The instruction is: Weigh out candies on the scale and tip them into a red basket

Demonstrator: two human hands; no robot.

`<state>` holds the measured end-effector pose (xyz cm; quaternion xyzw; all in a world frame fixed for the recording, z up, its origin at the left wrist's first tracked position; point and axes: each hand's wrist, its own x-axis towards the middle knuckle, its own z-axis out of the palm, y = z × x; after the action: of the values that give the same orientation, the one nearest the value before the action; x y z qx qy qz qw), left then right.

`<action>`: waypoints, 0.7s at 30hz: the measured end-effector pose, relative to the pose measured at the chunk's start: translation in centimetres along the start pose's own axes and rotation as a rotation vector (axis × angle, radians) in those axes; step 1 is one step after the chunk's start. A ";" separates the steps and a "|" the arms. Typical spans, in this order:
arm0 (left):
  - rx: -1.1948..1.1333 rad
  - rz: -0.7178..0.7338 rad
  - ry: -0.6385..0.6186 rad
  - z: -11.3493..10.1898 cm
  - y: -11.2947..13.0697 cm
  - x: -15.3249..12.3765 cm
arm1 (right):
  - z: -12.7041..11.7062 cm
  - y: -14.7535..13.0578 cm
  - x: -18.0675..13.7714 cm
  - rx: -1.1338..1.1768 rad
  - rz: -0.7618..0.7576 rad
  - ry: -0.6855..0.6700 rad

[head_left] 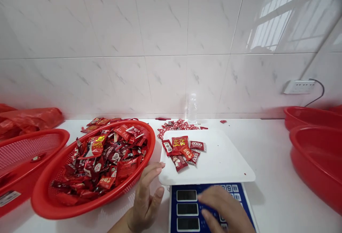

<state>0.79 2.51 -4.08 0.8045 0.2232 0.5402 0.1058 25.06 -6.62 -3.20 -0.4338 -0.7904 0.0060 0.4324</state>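
My left hand (148,198) is raised between the red basket and the scale, thumb and fingers apart, with nothing in it. Its fingertips are at the near left corner of the white scale pan (221,158). Several red wrapped candies (186,151) lie in a small pile on the left part of the pan. Over the blue keypad of the weighing scale (187,210) is my right hand (226,208), a little blurred. Its thumb and fingers are apart and no object shows between them. Whether it touches the keys I cannot tell. The scale's three display windows look dark.
A red basket (40,204) full of wrapped candies stands at left, with another red basket (60,136) beyond it. Loose small packets (176,124) and a clear plastic cup stack (192,108) sit behind the pan. Red basins (315,140) stand at right, below a wall socket (299,87).
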 end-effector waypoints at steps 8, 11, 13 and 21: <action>-0.054 -0.020 -0.024 -0.2 0.2 -0.6 | -0.8 3.5 10.2 -0.116 0.180 -0.522; -0.054 -0.023 -0.007 -0.5 0.0 -0.6 | 1.1 4.7 12.7 -0.133 0.160 -0.652; -0.051 -0.020 -0.001 -0.7 0.0 -0.5 | 2.3 5.1 13.5 -0.149 0.129 -0.671; -0.064 -0.009 -0.003 -1.0 1.1 -0.1 | 3.5 5.4 13.2 -0.179 0.074 -0.449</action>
<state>0.09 1.45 -3.33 0.8005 0.2093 0.5452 0.1345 23.01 7.13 1.53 -0.4869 -0.8477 0.0481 0.2050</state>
